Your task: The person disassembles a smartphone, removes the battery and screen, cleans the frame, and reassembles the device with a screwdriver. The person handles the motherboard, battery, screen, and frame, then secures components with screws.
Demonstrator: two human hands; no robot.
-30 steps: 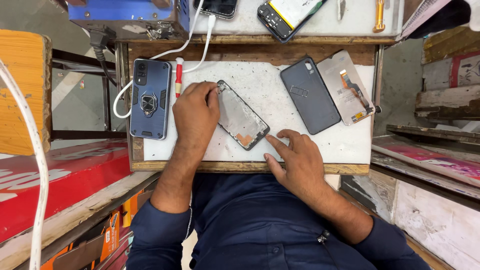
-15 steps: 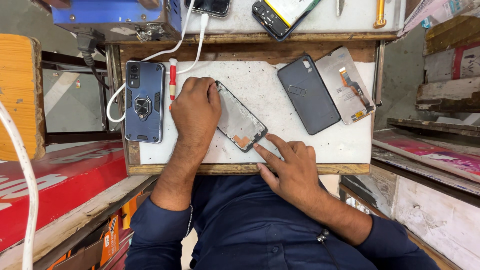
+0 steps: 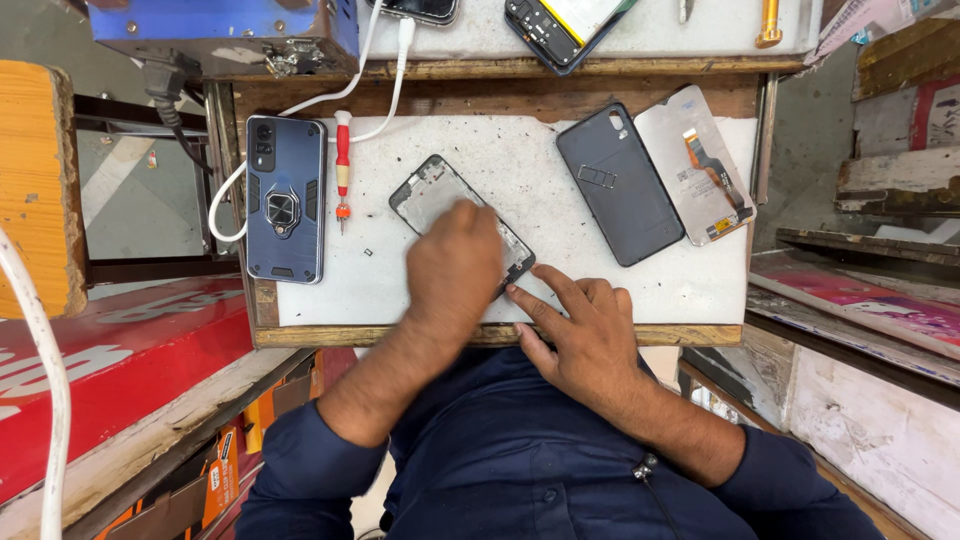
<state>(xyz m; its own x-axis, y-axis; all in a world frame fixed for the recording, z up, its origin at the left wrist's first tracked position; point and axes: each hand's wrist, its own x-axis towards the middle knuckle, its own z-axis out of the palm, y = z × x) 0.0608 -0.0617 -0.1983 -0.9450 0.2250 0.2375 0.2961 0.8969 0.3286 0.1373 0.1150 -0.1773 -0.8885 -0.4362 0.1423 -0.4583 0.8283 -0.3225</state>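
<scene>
A stripped phone frame (image 3: 440, 200) lies diagonally on the white mat of the bench (image 3: 420, 290). The left hand (image 3: 455, 262) rests flat over its lower half, its grip loose and closed on nothing, apparently pinning it down; the right hand (image 3: 585, 335) presses its fingertips (image 3: 515, 291) against the lower corner. A red screwdriver (image 3: 342, 165), blue-cased phone (image 3: 286, 198), black back cover (image 3: 618, 185) and loose display panel (image 3: 695, 160) lie apart, within reach.

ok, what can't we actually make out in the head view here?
- Lower half of the phone frame: covered by the left hand, which is motion-blurred, so its grip is unreadable.
- Right hand: fingertips reach the frame's corner; contact unclear.
- Opened phone and second phone on the upper shelf: cut off by the top edge.
- Small speck on the white mat: too small to identify.
</scene>
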